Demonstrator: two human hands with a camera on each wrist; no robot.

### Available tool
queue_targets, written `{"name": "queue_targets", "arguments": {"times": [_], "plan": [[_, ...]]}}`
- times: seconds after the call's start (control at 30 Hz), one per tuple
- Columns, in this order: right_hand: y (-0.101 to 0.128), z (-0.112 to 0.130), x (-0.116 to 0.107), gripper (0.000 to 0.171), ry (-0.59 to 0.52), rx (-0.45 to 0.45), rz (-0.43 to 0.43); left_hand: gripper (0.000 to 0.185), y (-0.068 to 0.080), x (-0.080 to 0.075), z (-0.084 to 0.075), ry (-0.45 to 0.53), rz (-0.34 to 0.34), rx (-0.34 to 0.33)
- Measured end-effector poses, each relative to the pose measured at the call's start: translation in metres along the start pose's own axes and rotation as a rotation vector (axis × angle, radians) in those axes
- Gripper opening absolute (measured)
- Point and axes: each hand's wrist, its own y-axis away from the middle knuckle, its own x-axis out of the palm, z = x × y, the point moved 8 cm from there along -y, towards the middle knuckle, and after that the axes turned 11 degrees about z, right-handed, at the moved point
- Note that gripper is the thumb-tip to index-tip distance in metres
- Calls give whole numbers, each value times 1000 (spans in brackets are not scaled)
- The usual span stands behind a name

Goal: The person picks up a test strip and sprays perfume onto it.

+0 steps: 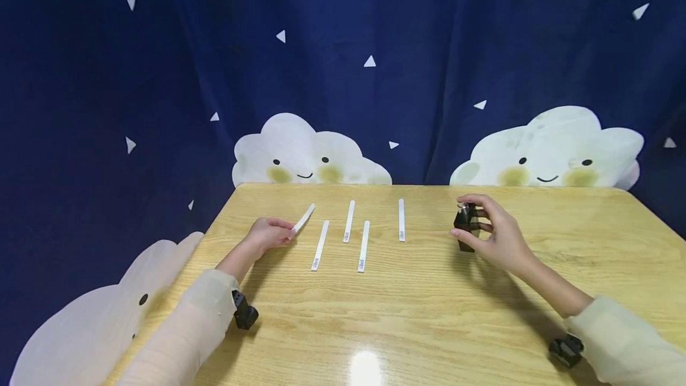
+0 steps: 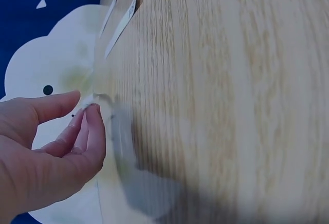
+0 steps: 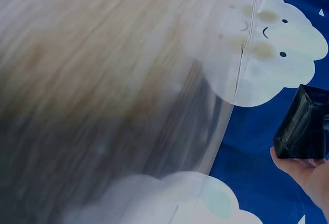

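My left hand (image 1: pixel 266 234) pinches the lower end of a white paper strip (image 1: pixel 304 217), which slants up and to the right over the table. In the left wrist view only a little of that strip (image 2: pixel 89 101) shows at the thumb and fingertips. Several similar strips, such as this one (image 1: pixel 320 245), lie roughly upright on the wood to the right, with small print at their near ends. At the right, my right hand (image 1: pixel 499 237) grips a small black bottle (image 1: pixel 464 226) with a shiny top, thumb and fingers round its sides. The right wrist view shows the dark glossy bottle (image 3: pixel 303 124) close up.
The wooden table (image 1: pixel 343 314) reaches back to a dark blue curtain (image 1: pixel 332 64) with white triangles. White cloud shapes with faces (image 1: pixel 300 151) line the far and left edges. A small black camera (image 1: pixel 245 310) sits on each wrist.
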Motion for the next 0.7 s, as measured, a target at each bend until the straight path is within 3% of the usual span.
{"name": "queue_targets", "arguments": {"times": [0.47, 0.7], "plan": [[6, -8, -3, 66, 19, 1, 7, 26, 14, -2, -10, -233, -68, 50], [6, -14, -1, 67, 21, -3, 18, 23, 11, 4, -6, -262, -68, 65]]}}
